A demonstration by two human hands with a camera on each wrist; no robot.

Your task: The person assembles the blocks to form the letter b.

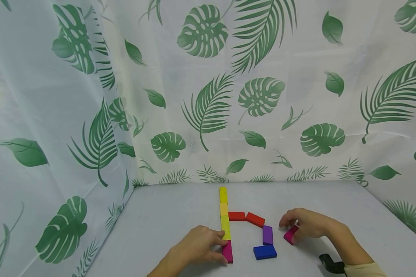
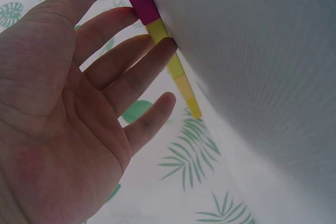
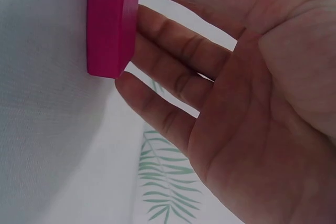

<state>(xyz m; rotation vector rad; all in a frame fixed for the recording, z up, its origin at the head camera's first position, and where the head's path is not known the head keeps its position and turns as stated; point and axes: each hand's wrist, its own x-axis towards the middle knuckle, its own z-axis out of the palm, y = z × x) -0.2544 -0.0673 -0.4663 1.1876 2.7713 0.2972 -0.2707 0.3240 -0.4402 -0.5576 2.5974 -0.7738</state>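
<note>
My left hand [image 1: 199, 243] lies along the left side of a row of blocks, its fingers fairly straight. Its fingertips touch the near magenta block [image 1: 227, 252] and the long yellow block [image 1: 225, 229] above it; the left wrist view shows its palm [image 2: 68, 114] facing the row. On the right, my right hand [image 1: 313, 223] pinches another magenta block [image 1: 291, 235] between thumb and fingers, low over the table. That block [image 3: 110, 24] appears large in the right wrist view, its far end out of frame.
Two more yellow blocks [image 1: 223, 204] continue the row away from me. Two red blocks [image 1: 237, 216], a purple block [image 1: 267, 235] and a blue block [image 1: 265, 252] curve off its right side. A black object [image 1: 331, 264] sits by my right wrist. Leaf-patterned cloth [image 1: 208, 115] hangs behind the table.
</note>
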